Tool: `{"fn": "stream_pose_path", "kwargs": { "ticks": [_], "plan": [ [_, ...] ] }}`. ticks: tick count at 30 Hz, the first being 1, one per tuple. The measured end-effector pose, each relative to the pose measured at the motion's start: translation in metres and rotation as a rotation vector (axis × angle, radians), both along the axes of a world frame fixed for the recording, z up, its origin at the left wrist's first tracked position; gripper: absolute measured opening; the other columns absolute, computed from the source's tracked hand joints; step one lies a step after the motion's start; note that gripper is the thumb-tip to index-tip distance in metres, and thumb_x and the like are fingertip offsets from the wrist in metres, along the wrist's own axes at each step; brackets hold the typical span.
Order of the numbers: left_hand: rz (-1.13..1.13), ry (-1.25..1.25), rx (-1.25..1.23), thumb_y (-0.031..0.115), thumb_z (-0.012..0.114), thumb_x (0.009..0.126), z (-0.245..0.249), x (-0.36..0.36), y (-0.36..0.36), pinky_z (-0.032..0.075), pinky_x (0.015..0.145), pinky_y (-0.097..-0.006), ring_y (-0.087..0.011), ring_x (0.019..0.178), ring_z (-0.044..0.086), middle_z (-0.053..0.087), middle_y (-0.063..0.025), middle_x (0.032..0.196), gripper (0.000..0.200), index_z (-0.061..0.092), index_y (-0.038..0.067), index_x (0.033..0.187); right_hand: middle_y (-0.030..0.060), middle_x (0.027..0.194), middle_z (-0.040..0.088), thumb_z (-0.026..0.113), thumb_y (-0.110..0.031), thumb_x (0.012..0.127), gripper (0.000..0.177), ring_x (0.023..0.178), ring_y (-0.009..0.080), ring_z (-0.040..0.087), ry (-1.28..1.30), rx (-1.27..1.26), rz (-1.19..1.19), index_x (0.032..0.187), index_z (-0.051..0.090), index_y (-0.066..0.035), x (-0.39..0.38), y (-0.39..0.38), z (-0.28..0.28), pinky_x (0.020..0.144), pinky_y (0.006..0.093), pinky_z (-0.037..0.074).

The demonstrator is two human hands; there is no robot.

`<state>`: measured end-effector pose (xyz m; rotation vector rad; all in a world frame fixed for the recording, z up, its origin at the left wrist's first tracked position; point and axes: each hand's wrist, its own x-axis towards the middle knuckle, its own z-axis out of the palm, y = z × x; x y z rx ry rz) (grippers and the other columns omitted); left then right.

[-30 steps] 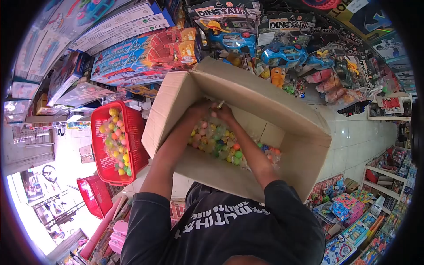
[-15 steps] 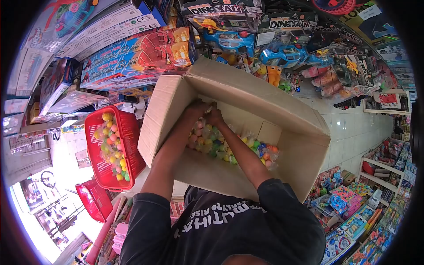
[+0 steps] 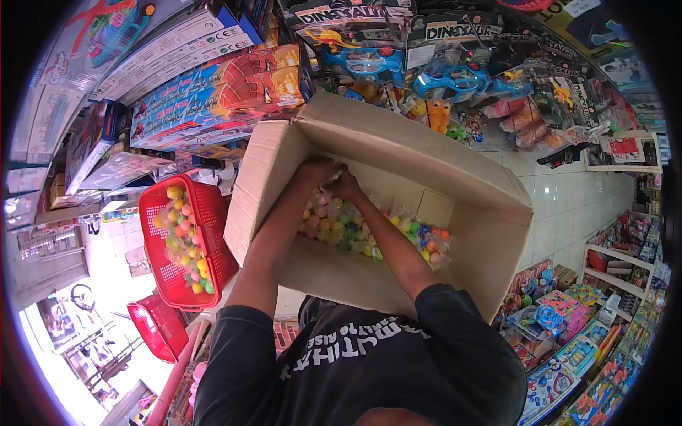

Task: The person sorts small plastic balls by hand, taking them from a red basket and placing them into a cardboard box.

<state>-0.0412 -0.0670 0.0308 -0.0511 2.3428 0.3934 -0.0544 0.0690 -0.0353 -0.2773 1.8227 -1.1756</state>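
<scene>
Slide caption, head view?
Left hand and right hand close together inside a cardboard box by colorful balls in clear plastic; red basket at left.

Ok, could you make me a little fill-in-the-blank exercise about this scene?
The left hand and right hand reach into a big open box made of ____. The large basket holding colourful balls is ____ in colour. The lettering on the dark shirt is ____. Beyond the box, packs with blue toys bear the big word ____.

Missing words: cardboard; red; white; DINOSAUR.
</scene>
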Motion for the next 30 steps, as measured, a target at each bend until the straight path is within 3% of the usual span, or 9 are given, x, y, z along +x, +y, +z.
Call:
{"fn": "stream_pose_path", "kwargs": {
  "ticks": [3, 5, 8, 12, 14, 17, 21, 25, 30],
  "plan": [
    [0.123, 0.07, -0.017, 0.015, 0.048, 0.081, 0.047, -0.007, 0.011, 0.046, 0.08, -0.0393, -0.0318, 0.092, 0.059, 0.06, -0.0187, 0.101, 0.027, 0.06, 0.001, 0.1, 0.0219, 0.107, 0.056, 0.077, -0.03, 0.061, 0.083, 0.097, 0.0323, 0.057, 0.218, 0.021, 0.118, 0.124, 0.031, -0.002, -0.005, 0.009, -0.007, 0.082, 0.038, 0.046],
    [0.131, 0.1, -0.001, 0.013, 0.047, 0.081, 0.052, -0.005, 0.012, 0.046, 0.079, -0.0393, -0.0318, 0.091, 0.059, 0.06, -0.0196, 0.1, 0.026, 0.06, 0.0, 0.099, 0.0159, 0.094, 0.059, 0.074, -0.034, 0.064, 0.072, 0.089, 0.0227, 0.058, 0.318, -0.064, 0.085, 0.117, 0.038, 0.0, -0.01, 0.015, -0.004, 0.08, 0.0316, 0.045],
    [0.159, 0.201, 0.004, 0.01, 0.046, 0.08, 0.039, 0.003, 0.012, 0.047, 0.077, -0.0392, -0.0317, 0.089, 0.06, 0.06, -0.0211, 0.098, 0.025, 0.06, -0.002, 0.098, 0.0149, 0.093, 0.059, 0.071, -0.03, 0.068, 0.057, 0.091, 0.0222, 0.057, 0.316, -0.228, 0.088, 0.109, 0.05, 0.002, -0.025, 0.022, -0.007, 0.079, 0.0313, 0.044],
    [-0.005, 0.256, -0.09, 0.008, 0.047, 0.078, 0.034, 0.007, 0.009, 0.048, 0.075, -0.0395, -0.0318, 0.086, 0.061, 0.061, -0.0212, 0.095, 0.026, 0.06, -0.001, 0.099, 0.0155, 0.094, 0.06, 0.067, -0.028, 0.071, 0.045, 0.093, 0.0213, 0.057, 0.228, -0.15, 0.137, 0.101, 0.056, 0.003, -0.038, 0.043, 0.052, 0.08, 0.0317, 0.044],
    [-0.017, 0.231, -0.08, 0.007, 0.047, 0.077, 0.075, 0.007, 0.016, 0.048, 0.075, -0.0395, -0.0317, 0.086, 0.061, 0.061, -0.0208, 0.095, 0.027, 0.059, -0.001, 0.1, 0.0151, 0.094, 0.06, 0.064, -0.03, 0.075, 0.046, 0.091, 0.0215, 0.057, 0.392, -0.065, 0.421, 0.106, 0.053, 0.002, -0.054, 0.051, 0.045, 0.079, 0.0319, 0.044],
    [-0.039, 0.195, -0.02, 0.007, 0.046, 0.078, 0.09, 0.013, 0.016, 0.049, 0.073, -0.0395, -0.0316, 0.085, 0.062, 0.062, -0.0207, 0.092, 0.026, 0.06, -0.001, 0.098, 0.0152, 0.098, 0.059, 0.06, -0.033, 0.079, 0.046, 0.091, 0.0227, 0.057, 0.343, 0.003, 0.639, 0.11, 0.051, 0.0, -0.056, 0.069, 0.137, 0.08, 0.0321, 0.044],
    [-0.074, 0.316, 0.147, 0.006, 0.045, 0.079, 0.147, 0.06, 0.027, 0.049, 0.07, -0.0407, -0.0329, 0.083, 0.061, 0.062, -0.0207, 0.09, 0.03, 0.057, -0.002, 0.106, 0.0137, 0.099, 0.059, 0.058, -0.035, 0.082, 0.046, 0.091, 0.0231, 0.057, 0.525, -0.049, 0.699, 0.112, 0.048, -0.002, -0.05, 0.102, 0.173, 0.08, 0.0322, 0.044],
    [0.12, 0.709, 0.431, 0.009, 0.046, 0.082, 0.218, 0.14, 0.049, 0.047, 0.073, -0.0379, -0.0317, 0.082, 0.06, 0.059, -0.0211, 0.094, 0.035, 0.05, 0.0, 0.116, 0.0146, 0.09, 0.059, 0.06, -0.032, 0.081, 0.04, 0.085, 0.0233, 0.058, 0.485, -0.222, 0.671, 0.106, 0.052, -0.002, 0.0, 0.14, 0.249, 0.076, 0.0335, 0.046],
    [0.812, 0.809, 0.785, 0.014, 0.048, 0.089, 0.259, 0.244, 0.117, 0.044, 0.078, -0.0278, -0.0148, 0.087, 0.057, 0.06, -0.0098, 0.097, 0.025, 0.053, 0.0, 0.11, 0.0125, 0.088, 0.059, 0.059, -0.025, 0.082, 0.031, 0.081, 0.0214, 0.057, 0.539, -0.307, 0.626, 0.103, 0.053, -0.002, 0.069, 0.188, 0.303, 0.074, 0.0325, 0.046]
  ]
}}
